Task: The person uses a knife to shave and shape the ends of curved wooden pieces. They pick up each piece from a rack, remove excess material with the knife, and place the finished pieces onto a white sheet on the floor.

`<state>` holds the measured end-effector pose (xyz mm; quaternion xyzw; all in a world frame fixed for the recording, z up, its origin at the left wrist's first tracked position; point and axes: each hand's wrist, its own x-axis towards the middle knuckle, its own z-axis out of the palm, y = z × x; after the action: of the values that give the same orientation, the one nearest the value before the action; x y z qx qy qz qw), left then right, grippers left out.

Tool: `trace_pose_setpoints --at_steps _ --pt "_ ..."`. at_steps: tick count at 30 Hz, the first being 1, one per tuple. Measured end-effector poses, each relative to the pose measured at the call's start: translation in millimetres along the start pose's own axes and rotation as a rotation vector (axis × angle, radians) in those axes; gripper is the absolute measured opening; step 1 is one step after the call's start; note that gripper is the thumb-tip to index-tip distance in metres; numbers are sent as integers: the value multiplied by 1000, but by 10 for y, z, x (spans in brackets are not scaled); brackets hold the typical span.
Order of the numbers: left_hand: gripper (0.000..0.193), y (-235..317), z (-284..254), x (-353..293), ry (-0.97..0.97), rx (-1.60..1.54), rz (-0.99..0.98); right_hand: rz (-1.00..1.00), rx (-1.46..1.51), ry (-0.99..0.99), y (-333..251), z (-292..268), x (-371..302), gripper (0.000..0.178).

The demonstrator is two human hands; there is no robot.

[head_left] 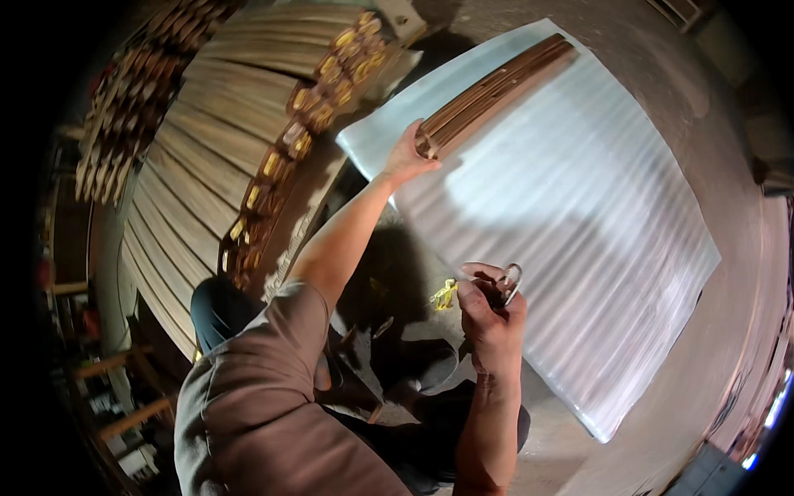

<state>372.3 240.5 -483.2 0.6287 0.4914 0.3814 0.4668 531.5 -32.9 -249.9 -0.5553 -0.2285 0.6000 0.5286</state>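
Observation:
My left hand (407, 159) reaches forward and grips the near end of a bundle of long, dark brown wooden strips (496, 89). The bundle lies slantwise along the upper left part of a white, translucent wrapping sheet (579, 223). Closer to my body, my right hand (495, 322) is closed around a small, shiny, clear ring-shaped roll (514, 279), whose exact kind I cannot make out. This hand is over the sheet's near left edge, apart from the bundle. A crumpled yellow scrap (444, 295) is just left of it.
At the left, long curved wooden pieces (198, 140) lie stacked side by side, with glossy brown and gold ends (273, 169). More wooden pieces (124, 116) are piled behind them. Wooden shelving (124, 364) stands at the lower left, and concrete floor (662, 74) surrounds the sheet.

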Motion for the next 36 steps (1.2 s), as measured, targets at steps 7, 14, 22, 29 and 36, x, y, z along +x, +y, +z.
trace_pose_setpoints --at_steps 7,14,22,29,36 --pt "87 -86 -390 134 -88 331 -32 -2 8 5 23 -2 -25 20" --pt "102 -113 -296 198 -69 415 -74 21 -19 20 64 47 12 24" --pt "100 117 -313 -448 219 523 -27 -13 -194 154 219 210 -14 35" --pt "21 1760 -1907 -1282 325 608 238 -438 -1497 -19 451 -3 10 20" --pt "18 1281 -4568 -3756 1173 618 -134 -282 -1338 -235 626 145 -195 22"
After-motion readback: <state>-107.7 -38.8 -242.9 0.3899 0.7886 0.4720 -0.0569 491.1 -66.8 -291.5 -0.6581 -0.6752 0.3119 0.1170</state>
